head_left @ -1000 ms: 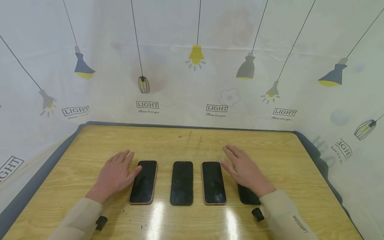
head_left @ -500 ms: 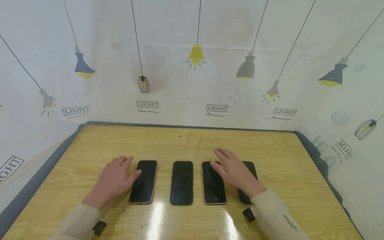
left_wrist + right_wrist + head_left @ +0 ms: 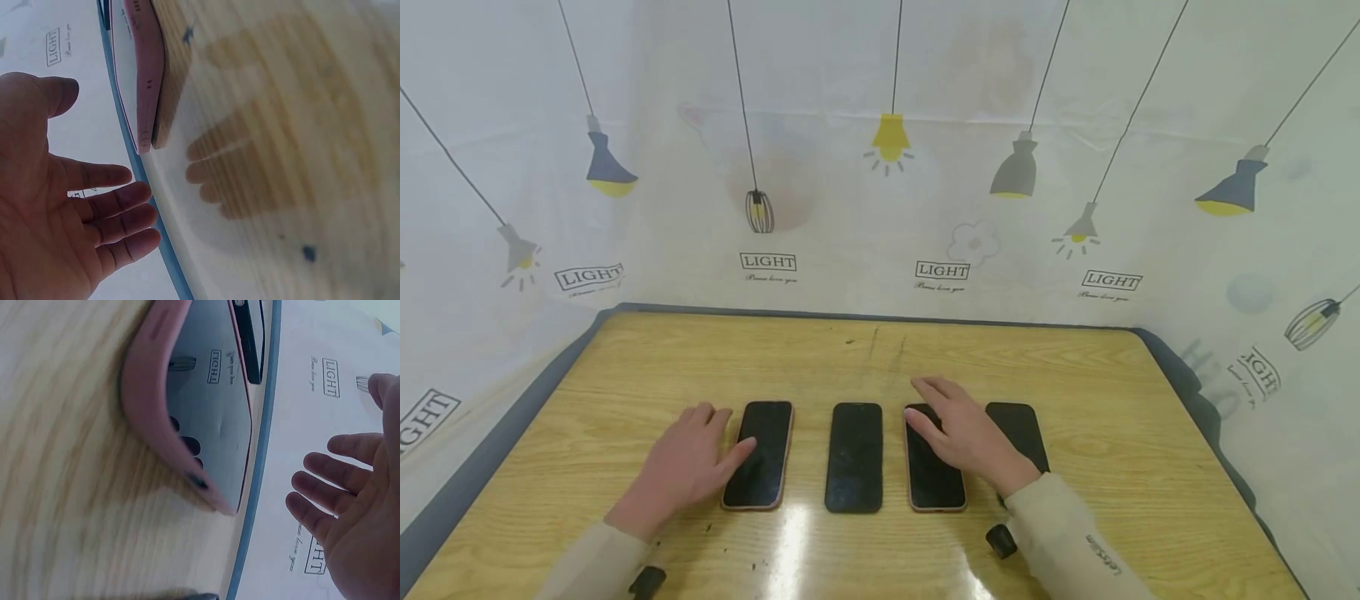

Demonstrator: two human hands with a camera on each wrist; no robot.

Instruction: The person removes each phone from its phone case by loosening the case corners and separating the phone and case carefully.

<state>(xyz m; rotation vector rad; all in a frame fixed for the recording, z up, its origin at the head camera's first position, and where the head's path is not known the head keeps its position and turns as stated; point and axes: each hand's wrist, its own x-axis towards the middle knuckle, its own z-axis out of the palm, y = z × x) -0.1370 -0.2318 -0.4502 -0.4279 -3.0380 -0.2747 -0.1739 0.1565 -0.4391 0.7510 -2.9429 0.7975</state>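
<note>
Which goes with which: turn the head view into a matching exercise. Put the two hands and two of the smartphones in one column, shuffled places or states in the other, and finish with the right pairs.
Things
1. Left hand
2. Right hand
3. Second smartphone from the left
4. Rightmost smartphone

Places and states
A. Partly hidden by the right arm
B. Overlapping the third smartphone from the left
C. Black and fully in view
D. Thumb overlapping the leftmost smartphone

Right pairs: 1-D, 2-B, 3-C, 4-A
</note>
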